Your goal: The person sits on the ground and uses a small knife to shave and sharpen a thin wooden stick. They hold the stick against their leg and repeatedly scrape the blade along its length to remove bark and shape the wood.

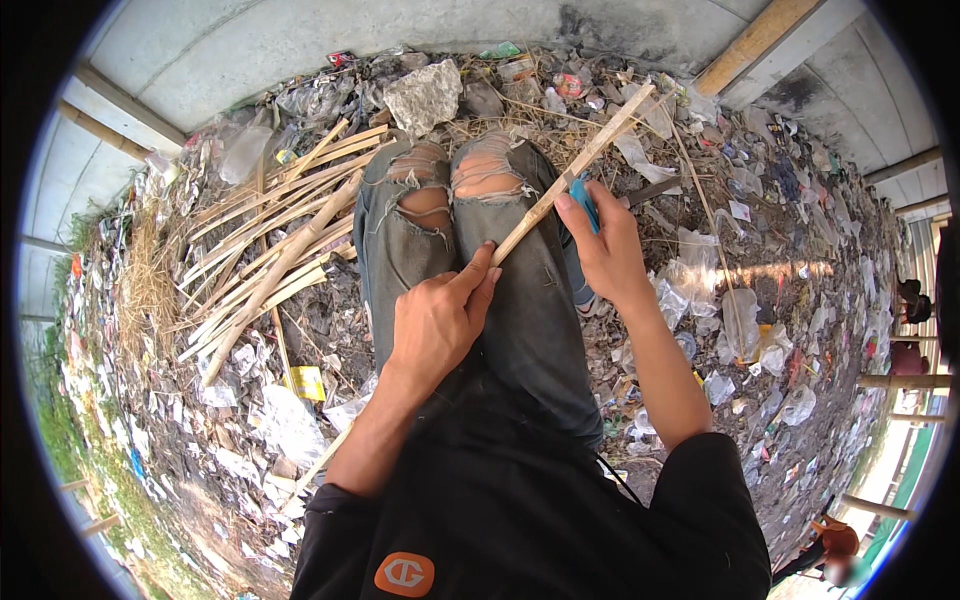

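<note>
Bamboo strip (572,175): judged light and stiff along its length, springy sideways, with split edges likely sharp and splintery; best taken near the lower end, where pinch control is greatest, with a second hold further up to steady it. Lies slanted across the right thigh of the torn grey jeans (500,250), lower end at the lap, upper end pointing away over the littered ground (780,260). Pale tan, long, narrow, flat-sided, dry in look, slightly ragged at the far tip. Left hand (437,322): grip closed, thumb and forefinger pinching the strip's lower end. Right hand (607,245): grip clenched around a blue handle (586,205), apparently of a cutting tool, pressed just beside the strip at mid-length; blade not discernible. Pile of similar split bamboo strips (275,245) rests on the ground left of the knees, well apart from both hands. Grey rock (425,95) sits beyond the knees.
</note>
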`<state>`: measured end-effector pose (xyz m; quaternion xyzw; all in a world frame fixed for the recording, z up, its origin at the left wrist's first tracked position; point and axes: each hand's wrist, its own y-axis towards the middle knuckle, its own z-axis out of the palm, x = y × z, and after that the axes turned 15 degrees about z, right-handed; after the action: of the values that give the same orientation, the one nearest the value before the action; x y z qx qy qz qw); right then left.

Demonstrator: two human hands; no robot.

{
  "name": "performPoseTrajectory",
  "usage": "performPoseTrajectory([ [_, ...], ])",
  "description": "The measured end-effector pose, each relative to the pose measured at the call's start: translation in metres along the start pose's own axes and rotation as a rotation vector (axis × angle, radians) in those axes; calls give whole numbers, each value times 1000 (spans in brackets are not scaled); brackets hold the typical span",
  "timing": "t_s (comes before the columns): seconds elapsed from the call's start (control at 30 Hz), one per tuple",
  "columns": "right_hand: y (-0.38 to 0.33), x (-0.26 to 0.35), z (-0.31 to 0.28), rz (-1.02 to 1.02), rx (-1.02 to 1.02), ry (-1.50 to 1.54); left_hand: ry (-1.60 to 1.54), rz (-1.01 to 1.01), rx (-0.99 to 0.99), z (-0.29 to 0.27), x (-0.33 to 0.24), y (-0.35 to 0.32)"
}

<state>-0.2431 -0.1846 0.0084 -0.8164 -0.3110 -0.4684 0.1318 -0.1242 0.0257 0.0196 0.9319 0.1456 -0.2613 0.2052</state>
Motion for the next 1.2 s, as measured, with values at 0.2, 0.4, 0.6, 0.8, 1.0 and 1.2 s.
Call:
performPoseTrajectory([
  [0.2, -28, 12, -2, 81, 195, -248, 15, -4, 8, -2, -1, 1],
  [0.4, -20, -5, 5, -2, 188, -402, 47, 9, 14, 1, 1, -1],
  [0.6, 30, -36, -20, -10, 25, -474, 139, 172, 4, -10, 17, -5],
  [0.8, 46, -60, -38, -65, -67, -448, 133, 177, 46, -11, 18, -9],
  [1.0, -4, -24, 4, -146, 146, -399, 125, 143, 27, -3, 16, -9],
  [1.2, 111, -123, -110, 394, -402, -266, 90, 158, 87, -29, 26, -40],
])
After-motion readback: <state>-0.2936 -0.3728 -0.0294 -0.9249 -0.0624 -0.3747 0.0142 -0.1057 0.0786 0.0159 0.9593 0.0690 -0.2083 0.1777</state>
